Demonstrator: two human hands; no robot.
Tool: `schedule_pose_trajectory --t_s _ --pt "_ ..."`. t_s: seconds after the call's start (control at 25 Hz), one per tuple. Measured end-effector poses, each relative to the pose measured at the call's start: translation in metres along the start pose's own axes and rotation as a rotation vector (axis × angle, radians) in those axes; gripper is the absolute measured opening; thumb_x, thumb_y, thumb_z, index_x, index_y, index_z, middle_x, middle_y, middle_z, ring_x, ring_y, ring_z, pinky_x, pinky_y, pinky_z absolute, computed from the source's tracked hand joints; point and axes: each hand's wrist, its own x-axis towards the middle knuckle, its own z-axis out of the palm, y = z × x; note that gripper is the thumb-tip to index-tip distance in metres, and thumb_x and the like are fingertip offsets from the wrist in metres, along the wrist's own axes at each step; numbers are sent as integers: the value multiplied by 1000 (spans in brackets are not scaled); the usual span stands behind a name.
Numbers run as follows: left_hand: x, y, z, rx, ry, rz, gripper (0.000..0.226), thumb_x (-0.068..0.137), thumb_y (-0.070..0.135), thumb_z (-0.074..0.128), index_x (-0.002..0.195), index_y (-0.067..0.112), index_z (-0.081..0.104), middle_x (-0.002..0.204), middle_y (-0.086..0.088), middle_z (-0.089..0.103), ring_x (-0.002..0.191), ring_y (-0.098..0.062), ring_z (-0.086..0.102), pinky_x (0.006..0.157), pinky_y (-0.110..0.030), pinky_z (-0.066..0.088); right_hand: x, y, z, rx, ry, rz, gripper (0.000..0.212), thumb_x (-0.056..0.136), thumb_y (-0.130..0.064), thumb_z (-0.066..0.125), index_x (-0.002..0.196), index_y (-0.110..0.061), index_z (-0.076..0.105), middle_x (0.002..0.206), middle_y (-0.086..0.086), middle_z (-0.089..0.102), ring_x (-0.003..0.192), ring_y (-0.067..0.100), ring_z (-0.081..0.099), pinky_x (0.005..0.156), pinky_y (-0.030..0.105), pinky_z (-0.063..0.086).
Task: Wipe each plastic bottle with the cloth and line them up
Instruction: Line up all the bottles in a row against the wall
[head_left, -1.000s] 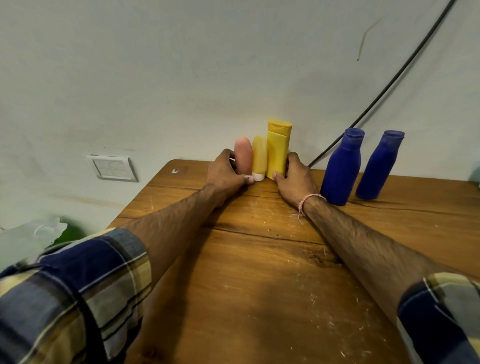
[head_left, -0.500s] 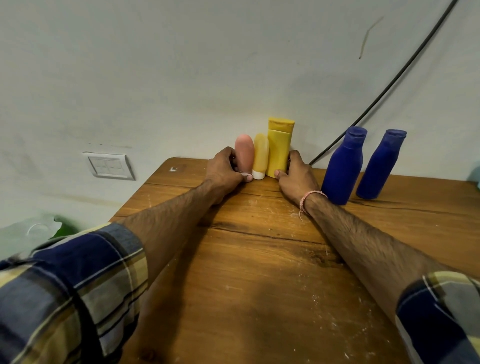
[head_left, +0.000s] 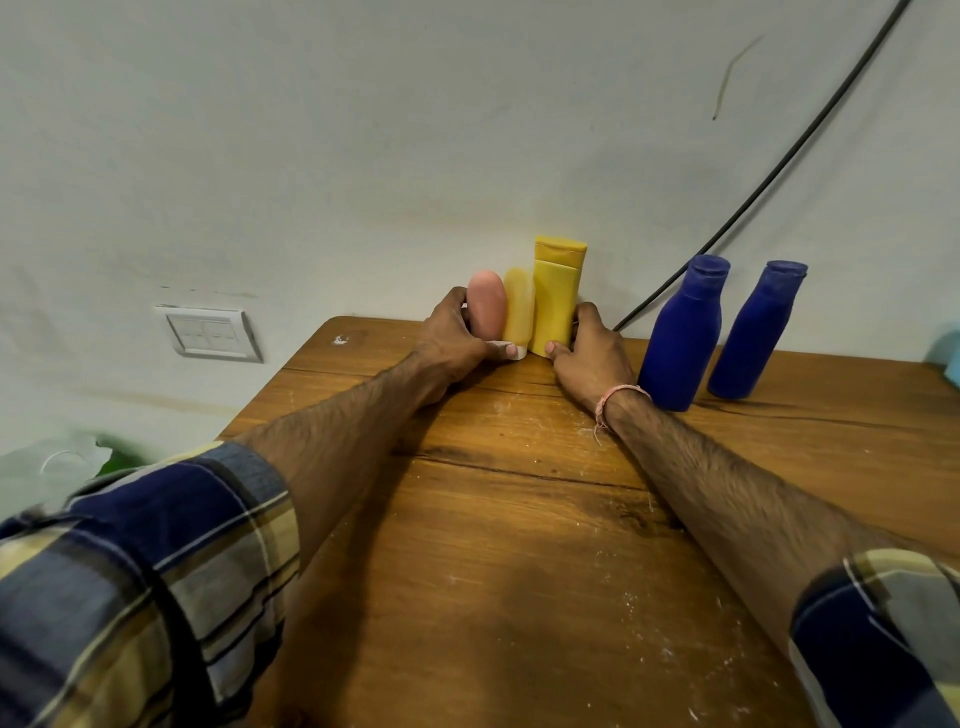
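You are curling your left hand (head_left: 457, 338) round the pink bottle (head_left: 487, 306) and your right hand (head_left: 587, 353) round the tall yellow bottle (head_left: 557, 296), seemingly squeezing these and the small yellow bottle (head_left: 518, 306) between them into a tight upright row at the back of the surface (head_left: 519, 519).

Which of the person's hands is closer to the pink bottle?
Left. The left hand holds the pink bottle on its outer side. The right hand holds the tall yellow bottle, with a small yellow tube between the two bottles.
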Motion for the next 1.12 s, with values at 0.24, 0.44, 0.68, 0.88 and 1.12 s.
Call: schedule_pose_trajectory --t_s 0.24,0.44,0.68,0.88,1.12 --pt "-1 2 1 25 16 13 94 54 37 100 132 19 50 123 0 62 108 -20 61 86 -33 57 -1 0 0 24 -8 9 56 94 -26 64 141 -15 36 135 11 56 120 30 56 96 40 48" --pt "-5 0 -1 9 1 19 100 54 40 99 135 21 44 122 1 59 108 -18 61 88 -35 58 -25 -3 -8 129 25 72 65 87 -27 73 140 -17 37 140 6 53 126 25 53 100 37 48" --pt "-11 0 -5 -41 -3 1 91 64 23 97 137 19 43 131 -5 58 114 -22 61 93 -37 57 -109 6 -42 258 521 -11 48 81 -12 76 118 -20 45 123 -1 49 108 16 58 85 32 56" --pt "-12 1 -4 -3 -6 -9 86 66 17 95 135 19 44 126 -3 60 112 -23 62 95 -41 57 -89 35 -62 275 516 165 66 81 -14 77 134 -15 38 137 8 50 121 22 54 92 32 49" --pt "-9 -1 -3 46 8 10 82 67 12 94 134 18 46 122 -1 59 109 -22 61 91 -36 56 -41 33 -49 244 304 179 48 86 -19 73 126 -15 46 125 6 62 111 21 61 84 28 47"
